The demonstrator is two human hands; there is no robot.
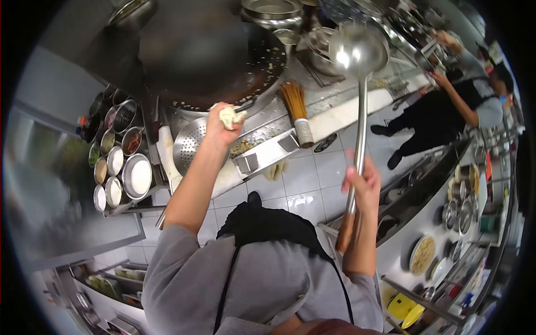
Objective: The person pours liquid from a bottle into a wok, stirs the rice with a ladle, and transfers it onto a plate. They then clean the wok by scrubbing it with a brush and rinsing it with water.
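My left hand [222, 127] is closed around a crumpled white cloth [231, 117] at the near edge of a large dark wok [267, 56]. A thin dark handle or rim piece shows beside the cloth; whether my fingers also grip it is hidden. Green and pale bits of food cling around the wok's edge, and its middle is a dark blur. My right hand [364, 183] is wrapped around the long metal shaft of a ladle [362, 106], above its wooden grip end. The ladle stands upright in view, its round bowl raised beyond the counter edge, apart from the wok.
Seasoning bowls [137, 174] crowd the left side. A perforated strainer [192, 142] and a bamboo brush [296, 106] lie near the wok. Metal pots [324, 50] stand behind. On the right are another person [446, 103] at work and a counter with a plate of food [422, 254].
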